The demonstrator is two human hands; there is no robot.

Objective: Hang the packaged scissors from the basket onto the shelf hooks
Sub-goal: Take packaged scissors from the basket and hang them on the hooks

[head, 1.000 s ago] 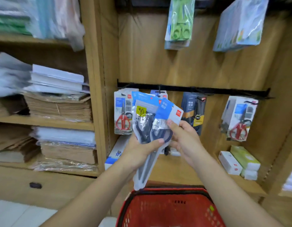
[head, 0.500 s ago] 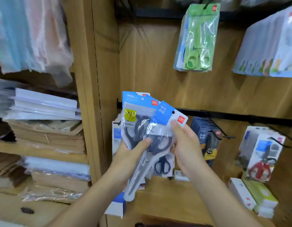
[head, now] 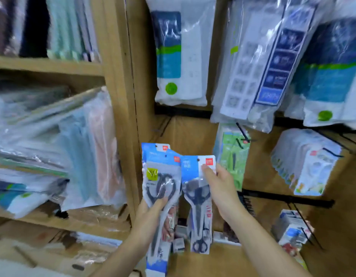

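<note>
My left hand (head: 151, 218) grips two stacked packs of black-handled scissors (head: 160, 184) with blue card tops, held upright in front of the wooden shelf panel. My right hand (head: 221, 186) holds a third pack of scissors (head: 197, 198) by its blue and white card top, just right of the others and touching them. Black shelf hooks (head: 243, 134) stick out from a black rail (head: 181, 111) above and to the right of the packs. The basket is out of view.
Green packaged scissors (head: 231, 156) hang right of my right hand. White power strip packs (head: 181, 52) hang above. More hanging packs (head: 305, 160) fill the right side. A wooden upright (head: 123, 96) separates shelves of plastic-wrapped paper (head: 53, 146) on the left.
The view has tilted upward, so the upper rails and power strips now show. My right hand has pulled one pack off the bunch to the right. My left hand keeps the other two.
</note>
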